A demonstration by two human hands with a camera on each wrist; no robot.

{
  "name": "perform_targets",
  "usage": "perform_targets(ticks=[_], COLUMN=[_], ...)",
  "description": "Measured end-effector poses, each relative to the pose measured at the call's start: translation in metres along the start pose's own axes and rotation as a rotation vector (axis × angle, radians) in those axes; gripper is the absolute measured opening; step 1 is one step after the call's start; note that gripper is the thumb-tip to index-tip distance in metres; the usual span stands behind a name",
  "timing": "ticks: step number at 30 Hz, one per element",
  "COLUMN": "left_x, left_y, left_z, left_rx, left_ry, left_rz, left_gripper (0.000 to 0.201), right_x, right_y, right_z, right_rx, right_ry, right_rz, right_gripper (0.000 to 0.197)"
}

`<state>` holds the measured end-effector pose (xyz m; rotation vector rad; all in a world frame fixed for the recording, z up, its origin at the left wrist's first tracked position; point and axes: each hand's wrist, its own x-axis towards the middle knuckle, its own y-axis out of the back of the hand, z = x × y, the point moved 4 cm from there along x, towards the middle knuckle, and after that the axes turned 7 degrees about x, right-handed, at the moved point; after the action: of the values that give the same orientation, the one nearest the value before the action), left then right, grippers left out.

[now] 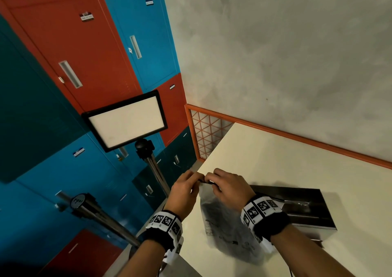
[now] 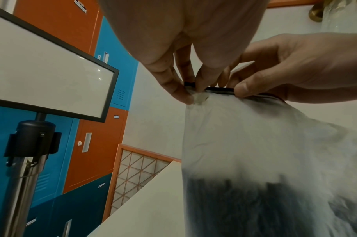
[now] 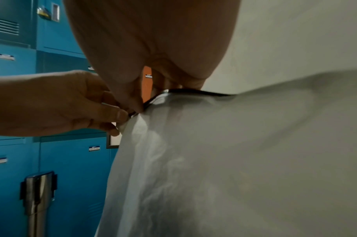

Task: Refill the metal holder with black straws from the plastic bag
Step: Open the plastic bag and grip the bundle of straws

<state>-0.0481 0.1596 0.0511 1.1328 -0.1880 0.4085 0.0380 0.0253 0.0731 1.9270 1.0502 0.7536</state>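
A frosted plastic bag (image 1: 224, 219) (image 2: 254, 144) (image 3: 214, 152) stands on the cream table (image 1: 275, 166), its lower part dark with black straws (image 2: 254, 205). Both hands meet at its black-edged top. My left hand (image 1: 186, 187) (image 2: 185, 89) (image 3: 120, 115) pinches the left corner of the top edge. My right hand (image 1: 222, 183) (image 2: 242, 91) (image 3: 141, 102) pinches the edge right beside it. The metal holder (image 1: 301, 206), a dark shiny rectangular box, lies on the table just right of the bag, behind my right wrist.
A framed white sign (image 1: 125, 121) on a chrome post (image 1: 157, 170) stands left of the table. Red, blue and teal lockers (image 1: 84, 64) fill the left. An orange rail with a lattice panel (image 1: 205, 134) borders the table against the grey wall.
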Motion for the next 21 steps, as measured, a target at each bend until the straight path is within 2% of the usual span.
perform_targets(ticks=[3, 7, 11, 18, 21], left_x=[-0.002, -0.006, -0.007, -0.012, -0.012], left_y=[0.002, 0.004, 0.006, 0.005, 0.007], left_z=[-0.003, 0.0, 0.0, 0.0, 0.001], left_rx=[-0.017, -0.014, -0.008, 0.017, -0.001], left_ry=[0.003, -0.009, 0.008, 0.016, 0.029], left_rz=[0.015, 0.017, 0.024, 0.013, 0.018], left_gripper=[0.031, 0.029, 0.027, 0.023, 0.022], right_x=[0.003, 0.004, 0.004, 0.003, 0.001], right_y=[0.0, 0.0, -0.004, -0.006, -0.005], right_z=[-0.004, -0.009, -0.01, -0.01, -0.009], right_rx=[-0.002, -0.03, -0.007, -0.007, 0.005], right_ry=[0.006, -0.011, -0.008, 0.023, 0.007], right_rz=[-0.006, 0.01, 0.018, 0.008, 0.007], right_gripper=[0.023, 0.01, 0.018, 0.017, 0.024])
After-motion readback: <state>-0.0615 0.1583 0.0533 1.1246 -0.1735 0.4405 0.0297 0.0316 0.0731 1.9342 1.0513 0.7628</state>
